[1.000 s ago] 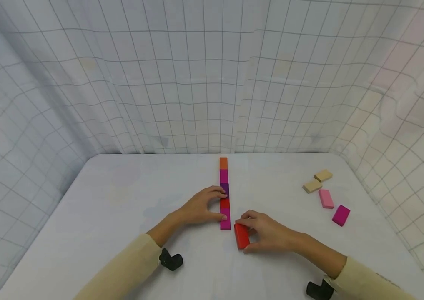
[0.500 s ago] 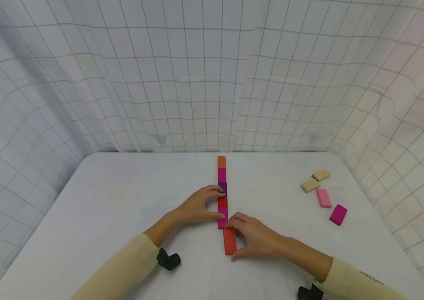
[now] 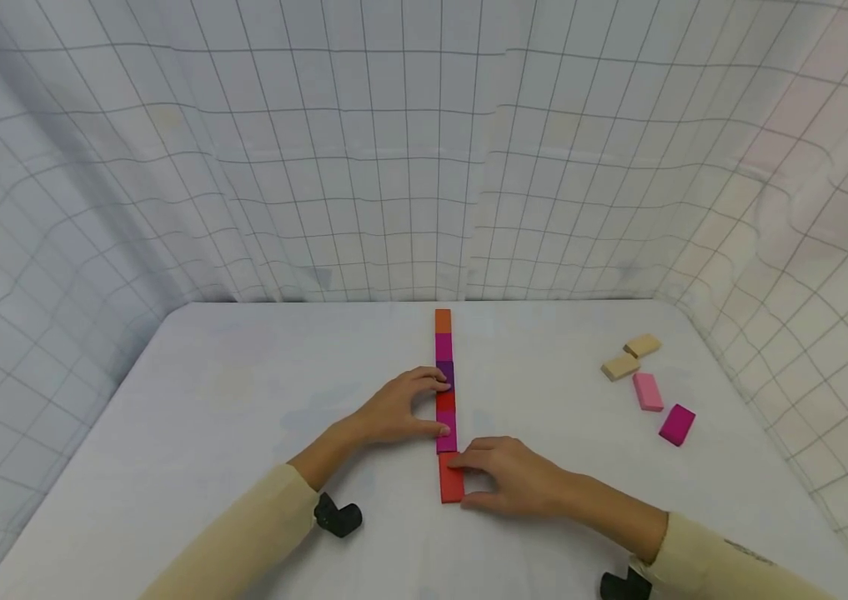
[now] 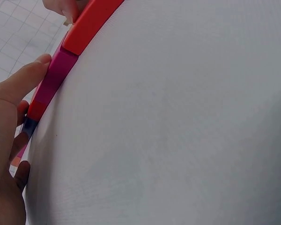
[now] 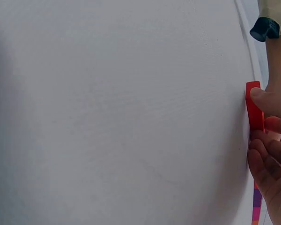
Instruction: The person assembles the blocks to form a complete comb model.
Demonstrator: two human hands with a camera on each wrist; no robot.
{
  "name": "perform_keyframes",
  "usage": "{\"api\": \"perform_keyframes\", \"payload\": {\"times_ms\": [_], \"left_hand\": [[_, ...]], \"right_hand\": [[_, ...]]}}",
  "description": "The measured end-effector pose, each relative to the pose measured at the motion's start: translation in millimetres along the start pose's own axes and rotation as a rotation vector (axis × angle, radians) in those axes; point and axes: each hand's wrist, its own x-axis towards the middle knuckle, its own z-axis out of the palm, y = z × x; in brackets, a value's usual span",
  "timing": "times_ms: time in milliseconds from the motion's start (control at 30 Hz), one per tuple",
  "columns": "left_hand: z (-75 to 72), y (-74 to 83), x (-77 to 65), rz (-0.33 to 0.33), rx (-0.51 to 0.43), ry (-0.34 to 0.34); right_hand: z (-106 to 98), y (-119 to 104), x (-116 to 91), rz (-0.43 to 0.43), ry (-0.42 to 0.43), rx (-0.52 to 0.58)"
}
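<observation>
Front red block [image 3: 450, 485]: lies on the white surface [image 3: 243, 358] at the near end of the row, its far end touching the near magenta block [image 3: 446, 444] and set slightly to the right of it.
Right hand [image 3: 514, 477]: pinches the front red block lengthwise, thumb at its near end, fingers at its far end.
Left hand [image 3: 393, 410]: thumb and fingers spread apart, the thumb on the near magenta block, fingertips at the purple block [image 3: 445, 364].
Row beyond: from the near magenta block outward come the inner red block [image 3: 447, 402], the purple block, the far magenta block [image 3: 444, 347] and the orange block [image 3: 443, 322], end to end.
Loose blocks: well apart on the right lie the far tan block [image 3: 643, 345] and near tan block [image 3: 620, 367], close together, with the pink block [image 3: 648, 392] and loose magenta block [image 3: 677, 425] nearer the person.
Sleeves: pale yellow on both arms, a black fitting [image 3: 338, 517] at the left cuff.
Backdrop: a white curtain [image 3: 363, 167] with dark grid lines.
</observation>
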Motion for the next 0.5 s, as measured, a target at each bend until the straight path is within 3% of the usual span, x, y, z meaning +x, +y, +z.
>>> {"api": "perform_keyframes", "payload": {"times_ms": [500], "left_hand": [[2.2,-4.1,0.8,0.014,0.009,0.012]], "right_hand": [[3.7,-7.3,4.5,0.008,0.031,-0.076]]}}
